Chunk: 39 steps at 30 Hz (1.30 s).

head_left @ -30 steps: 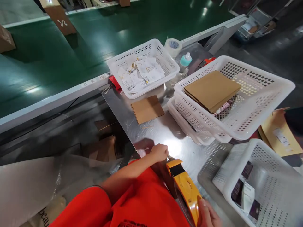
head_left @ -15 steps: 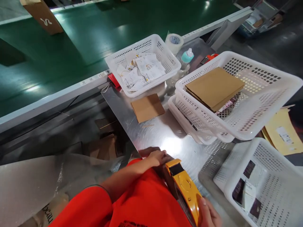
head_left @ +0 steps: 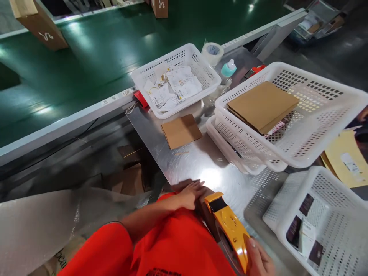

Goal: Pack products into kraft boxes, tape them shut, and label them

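Note:
My right hand [head_left: 259, 259] grips the near end of an orange tape dispenser [head_left: 230, 229], its fingers partly hidden behind it. A roll of clear tape shows along the dispenser's lower side. Against my red-clothed front, at the steel table's [head_left: 186, 168] near edge, is a brown cardboard box [head_left: 209, 218], mostly hidden by my body and the dispenser. My left hand [head_left: 190, 194] lies on the box with its fingers stretched out. The front of the dispenser is just right of my left hand, over the box. Ahead on the table lies a flat piece of brown cardboard [head_left: 182, 131].
A white basket of paper slips [head_left: 139, 76] stands at the back, beside a tape roll [head_left: 212, 53] and a teal-topped bottle [head_left: 229, 68]. Stacked white baskets [head_left: 299, 159] hold cardboard on the right; another basket [head_left: 280, 216] is nearer. A green conveyor [head_left: 94, 65] carries boxes.
My left hand's fingers have straightened and spread over the box. On the conveyor, the left box has shifted left, and another box has come into view at the top. The dispenser stays in my right hand.

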Tool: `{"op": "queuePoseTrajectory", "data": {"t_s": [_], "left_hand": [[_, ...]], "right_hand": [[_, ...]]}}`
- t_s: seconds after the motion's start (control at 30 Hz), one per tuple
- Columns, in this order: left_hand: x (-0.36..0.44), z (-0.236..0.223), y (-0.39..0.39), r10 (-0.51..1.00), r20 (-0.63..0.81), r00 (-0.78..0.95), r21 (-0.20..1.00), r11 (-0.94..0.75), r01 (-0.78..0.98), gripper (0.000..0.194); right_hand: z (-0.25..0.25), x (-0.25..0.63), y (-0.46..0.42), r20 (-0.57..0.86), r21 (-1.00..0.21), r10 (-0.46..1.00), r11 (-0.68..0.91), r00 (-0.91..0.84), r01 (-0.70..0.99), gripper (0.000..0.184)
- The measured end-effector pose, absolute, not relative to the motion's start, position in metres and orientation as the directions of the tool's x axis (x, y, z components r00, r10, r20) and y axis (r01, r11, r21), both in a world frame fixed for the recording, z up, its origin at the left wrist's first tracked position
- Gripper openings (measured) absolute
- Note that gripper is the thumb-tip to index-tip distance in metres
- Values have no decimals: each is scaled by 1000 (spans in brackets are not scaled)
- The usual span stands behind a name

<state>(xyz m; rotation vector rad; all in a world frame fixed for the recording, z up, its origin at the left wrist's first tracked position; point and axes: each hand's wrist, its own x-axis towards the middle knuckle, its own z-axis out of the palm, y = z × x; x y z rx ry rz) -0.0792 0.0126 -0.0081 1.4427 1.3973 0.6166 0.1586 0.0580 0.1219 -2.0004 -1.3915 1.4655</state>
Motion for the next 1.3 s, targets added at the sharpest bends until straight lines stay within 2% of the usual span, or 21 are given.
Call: {"op": "queuePoseTrajectory", "data": {"t_s": [0.07,0.17,0.2,0.27,0.43,0.57,0.67,0.83,0.9,0.97,1.07,1.17,1.23,1.3], "left_hand": [[-83,-6,23,938,-244,247,921,145,361,100],[-88,4,43,904,-165,394,986,162,43,128],[-89,7,49,890,-154,428,978,200,-65,130],[-93,13,58,870,-160,467,958,251,-139,122],[-102,22,60,859,-164,486,986,149,70,86],[-99,28,58,858,-242,452,954,125,273,88],[-95,34,59,851,-301,431,926,153,345,90],[-114,49,57,839,-364,405,876,160,454,89],[-134,58,56,835,-407,372,825,161,541,90],[-154,68,57,846,-413,337,737,93,669,89],[-163,80,59,866,-348,358,503,-150,851,103],[-146,82,62,814,-333,475,350,-361,864,121],[-132,79,65,789,-359,498,334,-390,858,110],[-125,78,68,792,-372,483,335,-371,866,88]], "right_hand": [[120,159,59,-579,-690,815,-490,-1,532,54],[118,159,63,-575,-702,815,-450,-67,552,57],[118,157,65,-564,-709,820,-423,-95,564,57],[119,153,69,-546,-716,824,-364,-153,596,57],[131,152,66,-589,-667,773,-301,-235,682,59],[140,200,46,-626,-631,765,-383,-150,675,55],[132,251,30,-614,-610,785,-403,-85,682,56],[102,271,27,-615,-635,768,-351,-177,688,59],[92,251,37,-602,-664,763,-313,-237,679,59],[84,223,50,-578,-694,760,-267,-297,668,58],[75,182,69,-542,-758,743,-229,-394,611,58],[66,154,79,-520,-810,719,-243,-461,534,59],[63,144,82,-523,-817,708,-257,-475,516,59],[63,144,82,-524,-819,700,-255,-486,514,58]]}}
